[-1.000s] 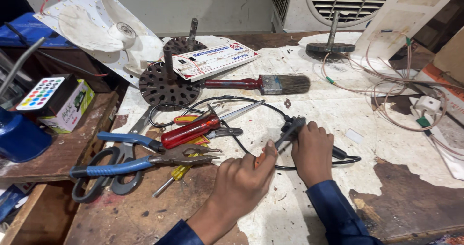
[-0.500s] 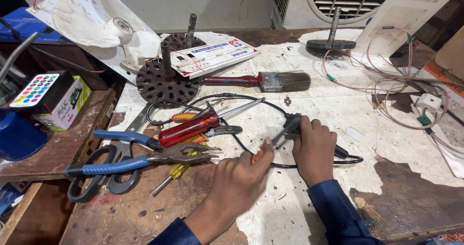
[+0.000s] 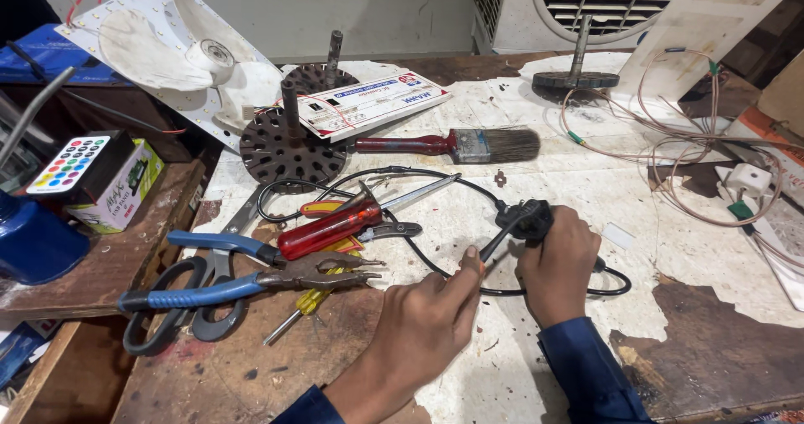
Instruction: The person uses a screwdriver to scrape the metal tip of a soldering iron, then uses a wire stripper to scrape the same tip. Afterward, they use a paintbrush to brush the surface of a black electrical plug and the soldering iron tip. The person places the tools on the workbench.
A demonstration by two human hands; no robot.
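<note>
My right hand [image 3: 556, 263] is closed over a small black plug-like part [image 3: 528, 219] on the worn bench top. A black cable [image 3: 394, 175] runs from it in a loop across the bench. My left hand [image 3: 427, 323] pinches a thin dark tool or wire end [image 3: 501, 238] between thumb and forefinger, its tip at the black part. Both sleeves are dark blue. Just left of my left hand lie blue-handled pliers [image 3: 243, 277], a red-handled screwdriver [image 3: 335, 225] and a yellow screwdriver [image 3: 311, 303].
A paintbrush [image 3: 456, 144] with a red handle lies behind the cable. Two dark slotted rotor discs [image 3: 283, 149] on shafts stand at the back left beside a white fan blade [image 3: 159, 51]. Black scissors [image 3: 180, 323] lie left; copper wire coils [image 3: 670, 139] and a white cooler [image 3: 603, 5] sit right.
My hands have stayed on the black part with only slight shifts; the left fingers have edged closer to it. The view has tilted a little.
</note>
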